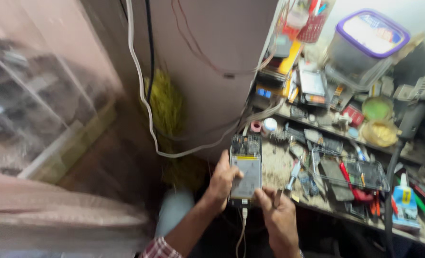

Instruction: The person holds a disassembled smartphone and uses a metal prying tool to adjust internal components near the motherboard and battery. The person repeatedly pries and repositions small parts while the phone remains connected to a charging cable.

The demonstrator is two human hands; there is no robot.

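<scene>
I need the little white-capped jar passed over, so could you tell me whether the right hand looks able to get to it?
Probably yes: the jar stands uncovered at the bench's near edge, just beyond the opened phone, but the right hand is gripping the phone's bottom end.

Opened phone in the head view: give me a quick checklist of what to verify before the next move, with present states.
1. Left hand grips the opened phone at its side: ok.
2. Right hand touches its lower end: ok.
3. Cable hangs from the phone's bottom edge: ok; whether fully seated, cannot tell.
4. Metal tool by the right fingers, held or not: cannot tell.
5. Workbench space beside the phone, cluttered: not ok.
</scene>
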